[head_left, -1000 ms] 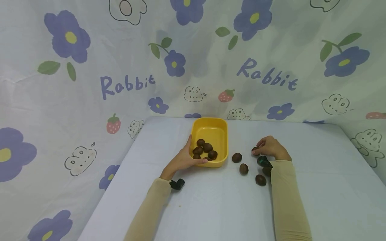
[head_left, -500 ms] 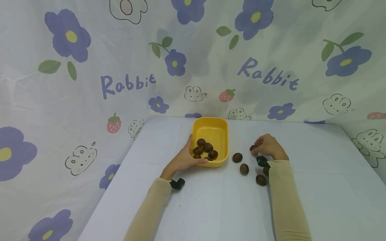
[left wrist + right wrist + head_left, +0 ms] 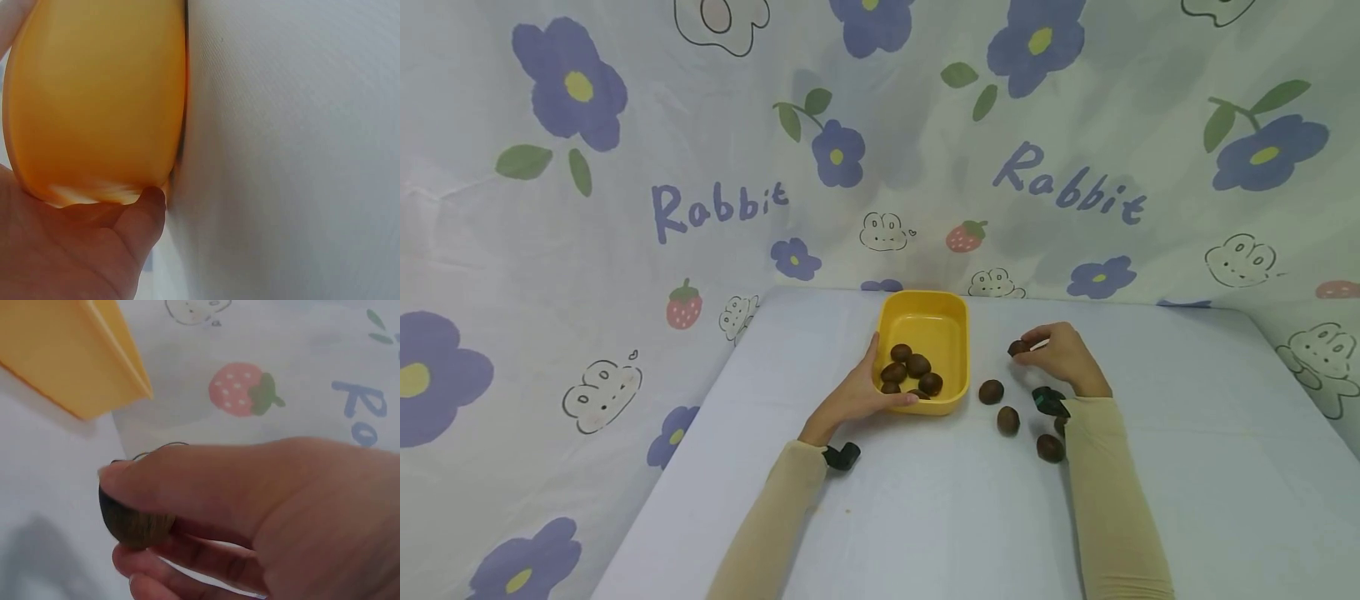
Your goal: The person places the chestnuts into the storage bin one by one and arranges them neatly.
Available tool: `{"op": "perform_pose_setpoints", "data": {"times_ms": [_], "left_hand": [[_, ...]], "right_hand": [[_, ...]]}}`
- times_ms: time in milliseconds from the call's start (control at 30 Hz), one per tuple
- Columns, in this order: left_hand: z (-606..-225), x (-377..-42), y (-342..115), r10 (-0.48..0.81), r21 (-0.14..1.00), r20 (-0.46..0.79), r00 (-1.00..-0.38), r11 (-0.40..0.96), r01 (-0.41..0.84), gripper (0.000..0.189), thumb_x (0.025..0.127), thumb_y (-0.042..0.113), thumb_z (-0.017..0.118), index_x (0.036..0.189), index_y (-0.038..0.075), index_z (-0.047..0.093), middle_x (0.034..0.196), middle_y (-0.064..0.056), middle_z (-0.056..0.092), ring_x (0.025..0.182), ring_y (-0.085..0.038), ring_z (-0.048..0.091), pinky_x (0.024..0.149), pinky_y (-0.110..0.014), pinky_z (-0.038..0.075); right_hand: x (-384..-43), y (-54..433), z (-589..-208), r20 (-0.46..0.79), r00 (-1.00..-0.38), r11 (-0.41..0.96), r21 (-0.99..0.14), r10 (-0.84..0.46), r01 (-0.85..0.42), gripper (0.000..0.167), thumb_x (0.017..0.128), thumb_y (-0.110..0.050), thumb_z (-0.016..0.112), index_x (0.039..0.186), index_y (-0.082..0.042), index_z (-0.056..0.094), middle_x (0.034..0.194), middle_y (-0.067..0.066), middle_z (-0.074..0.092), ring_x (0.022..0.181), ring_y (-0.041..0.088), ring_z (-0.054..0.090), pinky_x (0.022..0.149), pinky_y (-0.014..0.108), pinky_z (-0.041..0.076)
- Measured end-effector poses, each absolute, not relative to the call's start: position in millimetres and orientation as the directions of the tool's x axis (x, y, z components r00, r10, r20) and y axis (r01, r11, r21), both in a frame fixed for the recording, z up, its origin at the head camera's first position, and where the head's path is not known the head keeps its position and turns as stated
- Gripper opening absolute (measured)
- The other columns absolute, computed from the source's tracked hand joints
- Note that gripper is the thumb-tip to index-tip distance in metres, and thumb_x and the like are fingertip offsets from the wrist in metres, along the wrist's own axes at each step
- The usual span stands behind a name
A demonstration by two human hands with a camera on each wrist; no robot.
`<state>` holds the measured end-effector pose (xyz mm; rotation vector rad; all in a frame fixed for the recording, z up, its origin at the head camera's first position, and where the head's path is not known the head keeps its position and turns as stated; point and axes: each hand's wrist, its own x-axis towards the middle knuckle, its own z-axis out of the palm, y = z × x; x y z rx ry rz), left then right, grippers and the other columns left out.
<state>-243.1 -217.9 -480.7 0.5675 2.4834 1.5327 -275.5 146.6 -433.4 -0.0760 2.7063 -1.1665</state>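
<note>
A yellow plastic box (image 3: pixel 953 405) stands on the table with several dark brown chestnuts (image 3: pixel 917 365) gathered in its near part. My left hand (image 3: pixel 854 395) grips the box's near left corner, thumb along the front and fingers on the left side. In the left wrist view, the thumb (image 3: pixel 142 219) presses against the box wall (image 3: pixel 100 106). Right of the box, my right hand (image 3: pixel 1062 357) pinches one chestnut (image 3: pixel 1018 347) between thumb and fingers. The right wrist view shows this chestnut (image 3: pixel 134 522) partly covered by the thumb, and it looks raised off the table.
Loose chestnuts lie right of the box: one near it (image 3: pixel 991 392), one closer in front (image 3: pixel 1008 421), and one beside the right sleeve (image 3: pixel 1050 448). Another chestnut (image 3: pixel 1060 425) is partly hidden by that sleeve. A patterned cloth (image 3: pixel 820 225) hangs behind the white table (image 3: pixel 925 508).
My right hand has lifted its chestnut and moved left and away from me, toward the box. The left hand and the box stay in place.
</note>
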Motion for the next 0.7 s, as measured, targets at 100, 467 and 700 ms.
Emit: {"op": "perform_pose_setpoints", "data": {"times_ms": [100,467,700], "left_hand": [[-480,-243,-218,0.415,0.892,0.076,-0.907,0.379,0.248,0.128,0.076,0.044,0.092,0.162,0.049,-0.004,0.172,-0.004,0.027,0.157,-0.027,0.030,0.129,-0.061,0.020],[-480,-243,-218,0.409,0.892,0.068,-0.910,0.383,0.239,0.132,0.076,0.045,0.092,0.164,0.042,-0.006,0.173,-0.003,0.024,0.158,-0.025,0.029,0.130,-0.060,0.020],[-480,-243,-217,0.425,0.900,0.107,-0.899,0.343,0.269,0.126,0.079,0.031,0.092,0.159,0.055,-0.002,0.170,-0.007,0.029,0.156,-0.027,0.032,0.130,-0.060,0.020]], "right_hand": [[-276,142,-431,-0.163,-0.980,0.670,-0.741,-0.116,0.044,0.051,0.088,-0.029,0.079,0.129,0.000,0.068,0.131,0.021,0.068,0.112,0.035,0.067,0.095,0.046,0.056],[-275,126,-420,-0.133,-0.985,0.630,-0.776,-0.114,0.032,0.049,0.090,-0.031,0.078,0.131,-0.006,0.068,0.128,0.017,0.071,0.116,0.035,0.067,0.103,0.050,0.056],[-273,118,-416,-0.097,-0.990,0.577,-0.817,-0.107,0.017,0.051,0.090,-0.030,0.079,0.134,-0.006,0.067,0.129,0.019,0.072,0.118,0.035,0.067,0.105,0.051,0.056]]}}
